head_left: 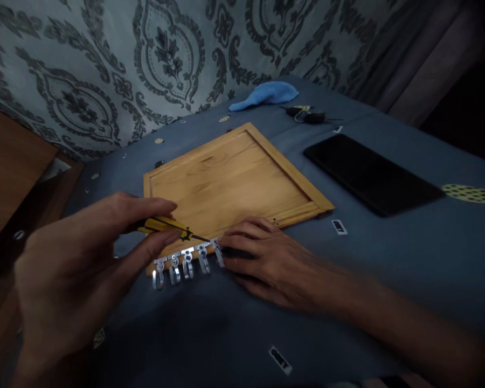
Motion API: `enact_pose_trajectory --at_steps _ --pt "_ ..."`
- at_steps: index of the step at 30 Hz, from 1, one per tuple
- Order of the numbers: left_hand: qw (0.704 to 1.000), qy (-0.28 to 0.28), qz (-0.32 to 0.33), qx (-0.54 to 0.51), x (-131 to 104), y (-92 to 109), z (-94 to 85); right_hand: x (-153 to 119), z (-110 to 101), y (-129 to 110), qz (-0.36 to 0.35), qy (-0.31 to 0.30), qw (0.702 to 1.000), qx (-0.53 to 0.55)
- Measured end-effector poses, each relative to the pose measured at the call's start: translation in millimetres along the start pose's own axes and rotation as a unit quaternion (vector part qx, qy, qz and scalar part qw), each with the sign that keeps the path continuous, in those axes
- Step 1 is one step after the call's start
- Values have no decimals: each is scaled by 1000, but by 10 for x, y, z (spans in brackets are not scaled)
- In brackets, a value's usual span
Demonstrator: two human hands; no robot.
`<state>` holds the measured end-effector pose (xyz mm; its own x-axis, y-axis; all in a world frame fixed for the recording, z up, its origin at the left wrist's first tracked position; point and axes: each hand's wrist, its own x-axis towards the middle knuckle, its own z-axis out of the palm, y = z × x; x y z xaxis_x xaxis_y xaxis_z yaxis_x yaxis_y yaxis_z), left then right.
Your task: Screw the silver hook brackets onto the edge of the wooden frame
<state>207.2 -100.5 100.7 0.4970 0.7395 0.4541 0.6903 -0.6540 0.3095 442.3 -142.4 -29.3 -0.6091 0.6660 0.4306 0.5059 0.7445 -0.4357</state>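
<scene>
A framed wooden board (222,183) lies on the dark blue patterned cloth. Along its near edge runs a metal rail with several silver hooks (188,265). My left hand (92,258) pinches a yellow and black screwdriver (165,225) between thumb and forefinger; its shaft points right, with the tip by the rail near the rightmost visible hook. My right hand (272,261) rests at the board's near edge, its fingertips at the rail's right end. Its fingers cover that end, and whether they grip anything there is hidden.
To the right of the board lies a black flat device (374,175). A blue cloth (267,95) and a dark object like a set of keys (307,115) are behind it. Patterned fabric rises at the back, and wooden furniture (14,167) stands at the left.
</scene>
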Motion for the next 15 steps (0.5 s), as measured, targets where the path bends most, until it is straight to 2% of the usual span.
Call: enact_pose_trajectory --at_steps 4,8,15 --pt "999 8 31 -18 24 23 92 1 10 11 2 -1 1000 0" --pt "998 13 62 -23 47 18 102 -4 18 14 3 -2 1000 4" --pt "997 4 71 -30 42 17 123 -15 19 16 2 1 1000 3"
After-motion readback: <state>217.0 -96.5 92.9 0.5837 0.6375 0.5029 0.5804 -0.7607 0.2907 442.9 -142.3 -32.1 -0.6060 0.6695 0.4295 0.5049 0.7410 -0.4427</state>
